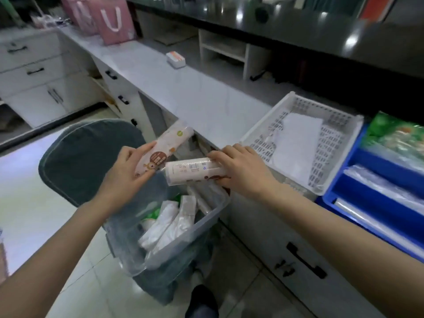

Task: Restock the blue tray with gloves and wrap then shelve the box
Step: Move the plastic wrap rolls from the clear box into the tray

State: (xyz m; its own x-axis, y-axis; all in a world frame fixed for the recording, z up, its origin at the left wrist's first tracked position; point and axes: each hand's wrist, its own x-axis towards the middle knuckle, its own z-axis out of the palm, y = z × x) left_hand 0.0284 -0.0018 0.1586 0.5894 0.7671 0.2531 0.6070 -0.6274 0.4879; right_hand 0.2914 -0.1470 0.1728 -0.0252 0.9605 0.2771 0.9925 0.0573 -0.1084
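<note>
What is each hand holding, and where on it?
Left hand grips a printed roll by its lower end; right hand grips a white roll at its right end.

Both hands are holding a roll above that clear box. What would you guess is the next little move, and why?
Probably carry the right hand's roll rightward to the blue tray on the counter. The tray already holds similar clear-wrapped rolls in its compartments, and the right hand is the nearer one. The left hand holds a second roll that could follow; the clear box still has packets.

place: shop back-counter | evidence: long counter point(183, 88); drawer cabinets point(41, 72); pink gift bags point(112, 19); stocked blue tray point(339, 180)
</note>
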